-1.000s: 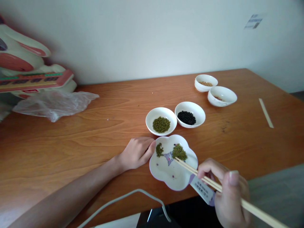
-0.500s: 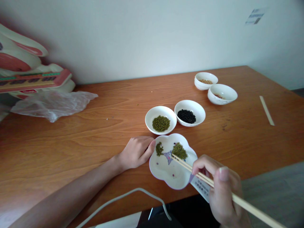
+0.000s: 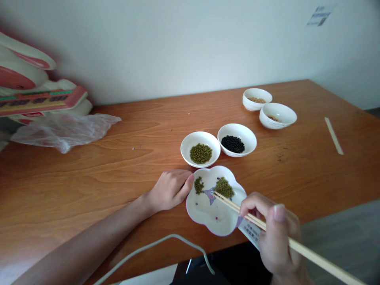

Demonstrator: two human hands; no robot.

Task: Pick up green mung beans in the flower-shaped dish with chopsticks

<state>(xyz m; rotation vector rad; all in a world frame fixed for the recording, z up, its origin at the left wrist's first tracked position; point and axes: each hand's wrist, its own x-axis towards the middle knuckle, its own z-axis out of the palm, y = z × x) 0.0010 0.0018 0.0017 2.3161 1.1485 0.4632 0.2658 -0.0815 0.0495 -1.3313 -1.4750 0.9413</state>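
Note:
My right hand (image 3: 274,233) grips a pair of wooden chopsticks (image 3: 314,259), whose tips rest beside the larger pile of green beans (image 3: 224,187) in a flower-shaped white plate (image 3: 204,215). A smaller cluster of green beans (image 3: 198,185) lies at the plate's left side. Against the plate's left rim, my left hand (image 3: 172,190) rests on the table, its fingers curled under; whether they hold anything is hidden. Just behind the plate stand a white bowl of green beans (image 3: 200,153) and a white bowl of black beans (image 3: 233,144), nearly touching.
Two more white bowls, one with tan contents (image 3: 257,100) and one with reddish contents (image 3: 273,118), stand farther back. A pale flat strip (image 3: 334,135) lies at the right. A clear plastic bag (image 3: 65,132) and a rabbit-shaped toy (image 3: 44,101) sit left; a cable (image 3: 173,236) curves in front.
The view has shifted very slightly. Both hands, the chopsticks and the beans look otherwise almost unchanged.

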